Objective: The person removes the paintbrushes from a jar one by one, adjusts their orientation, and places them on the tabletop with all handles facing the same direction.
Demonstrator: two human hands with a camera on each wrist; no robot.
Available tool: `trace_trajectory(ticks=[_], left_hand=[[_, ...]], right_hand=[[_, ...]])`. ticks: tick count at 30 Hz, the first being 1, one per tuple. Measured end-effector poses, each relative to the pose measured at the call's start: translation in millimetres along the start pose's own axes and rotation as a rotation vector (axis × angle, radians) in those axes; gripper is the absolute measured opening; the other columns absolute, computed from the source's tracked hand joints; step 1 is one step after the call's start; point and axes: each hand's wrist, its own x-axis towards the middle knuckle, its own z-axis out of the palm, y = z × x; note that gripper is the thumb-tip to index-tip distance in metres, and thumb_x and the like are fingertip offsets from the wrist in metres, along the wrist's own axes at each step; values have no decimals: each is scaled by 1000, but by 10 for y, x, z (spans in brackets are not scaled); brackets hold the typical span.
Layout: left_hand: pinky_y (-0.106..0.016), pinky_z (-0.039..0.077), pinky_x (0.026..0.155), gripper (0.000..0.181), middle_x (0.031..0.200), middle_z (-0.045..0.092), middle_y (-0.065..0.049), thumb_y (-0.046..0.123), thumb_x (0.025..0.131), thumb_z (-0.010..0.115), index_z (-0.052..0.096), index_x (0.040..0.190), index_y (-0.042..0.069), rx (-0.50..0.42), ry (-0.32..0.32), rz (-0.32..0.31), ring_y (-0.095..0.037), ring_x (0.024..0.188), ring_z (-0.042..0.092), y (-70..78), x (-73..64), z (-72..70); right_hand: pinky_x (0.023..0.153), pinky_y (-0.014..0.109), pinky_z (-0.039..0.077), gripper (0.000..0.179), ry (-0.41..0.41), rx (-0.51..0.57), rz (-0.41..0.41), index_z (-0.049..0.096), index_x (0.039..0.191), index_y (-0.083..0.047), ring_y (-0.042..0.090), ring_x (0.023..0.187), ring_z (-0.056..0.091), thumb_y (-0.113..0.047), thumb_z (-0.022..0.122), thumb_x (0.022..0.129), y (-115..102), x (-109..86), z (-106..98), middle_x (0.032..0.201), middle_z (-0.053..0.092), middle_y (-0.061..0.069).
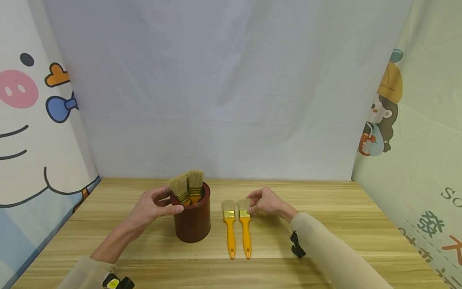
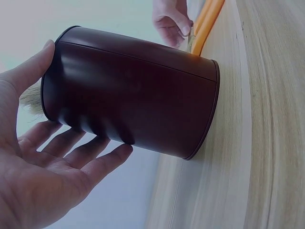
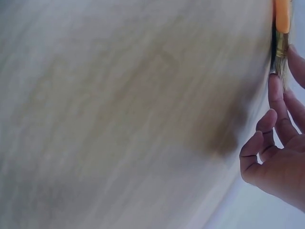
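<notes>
My left hand point(image 1: 151, 206) is round the dark red can point(image 1: 193, 226), with my thumb up by the rim and my fingers point(image 2: 109, 161) bent along the side. The can stands up straight on the worktop point(image 1: 162, 265). Its side looks smooth and shiny, so I think it could slip a bit. It looks stiff, and I guess it's not very heavy. The rim is a good place to hold, because it gives me an edge to hook on.

Two brushes point(image 1: 195, 180) sit inside it with their hair up, and they lean over the rim near my hand.

My right hand point(image 1: 266, 202) pinches the right brush point(image 1: 246, 230) up at the hair end. It lies flat on the worktop, just beside the left brush point(image 1: 230, 235), and both orange handles point at me. The brush looks light. The hair should be soft and bend if I squeeze, so a pinch there may wobble. The shiny metal band looks hard and would be firmer to hold. The handle looks hard and smooth, and it is easy to wrap fingers round.
</notes>
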Motion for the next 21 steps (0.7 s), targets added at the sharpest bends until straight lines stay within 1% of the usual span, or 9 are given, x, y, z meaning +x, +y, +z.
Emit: trace_trajectory(ticks=[13, 21], left_hand=[[-54, 48, 110, 76, 161, 41, -26, 19, 97, 79, 42, 162, 6, -9, -1, -2, -49, 144, 43, -9, 10, 2], [-54, 47, 111, 76, 160, 41, -26, 20, 97, 79, 42, 162, 6, -8, 6, -4, -49, 144, 43, -7, 9, 0]], right_hand=[[80, 31, 55, 43, -9, 6, -5, 72, 124, 9, 17, 88, 65, 0, 87, 84, 30, 13, -7, 93, 72, 7], [77, 30, 53, 43, -15, 11, -27, 71, 124, 10, 17, 87, 64, 1, 87, 85, 6, 3, -11, 93, 72, 9]])
